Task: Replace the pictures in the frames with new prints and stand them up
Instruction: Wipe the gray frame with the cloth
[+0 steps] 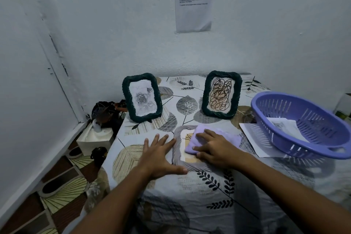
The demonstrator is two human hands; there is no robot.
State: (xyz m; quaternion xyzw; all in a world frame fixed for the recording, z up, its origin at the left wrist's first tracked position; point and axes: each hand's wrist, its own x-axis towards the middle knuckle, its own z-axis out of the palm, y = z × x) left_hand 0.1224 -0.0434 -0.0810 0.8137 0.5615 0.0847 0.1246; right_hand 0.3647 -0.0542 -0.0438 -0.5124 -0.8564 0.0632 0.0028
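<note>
Head view: right hand [214,145] presses a lilac cloth [218,138] flat on a grey frame [177,150] lying near the table's [190,195] front edge — left hand [159,155] spread, steadying. Wiping step, likely; standing it up needs both hands gripping.

Both forearms bare to each hand, left hand [159,155] and right hand [214,148].
</note>
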